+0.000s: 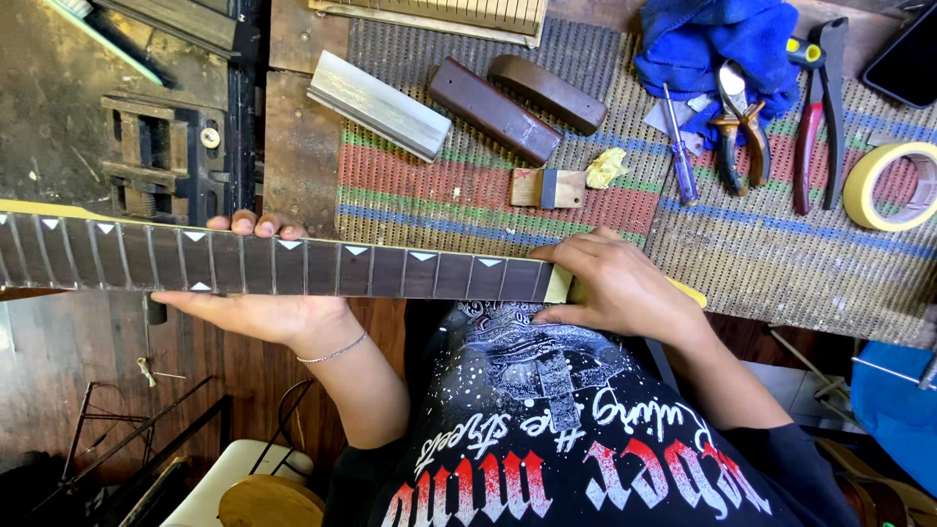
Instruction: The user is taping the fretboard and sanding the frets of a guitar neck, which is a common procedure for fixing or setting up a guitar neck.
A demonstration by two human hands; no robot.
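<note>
A guitar neck (322, 268) with a dark fretboard and white triangular inlays lies level across the view, from the left edge to the middle. My left hand (256, 310) cups it from below, fingertips curling over its far edge. My right hand (617, 285) grips the pale nut end of the neck, where a yellowish headstock part shows under the fingers.
A striped mat (468, 200) covers the bench, carrying a metal bar (379, 105), two dark wooden blocks (493, 109), a small sanding block (547, 187), a screwdriver (680, 156), pliers (734, 122), cutters (820, 107), masking tape (893, 185) and a blue cloth (712, 39). A vise (146, 156) stands at the left.
</note>
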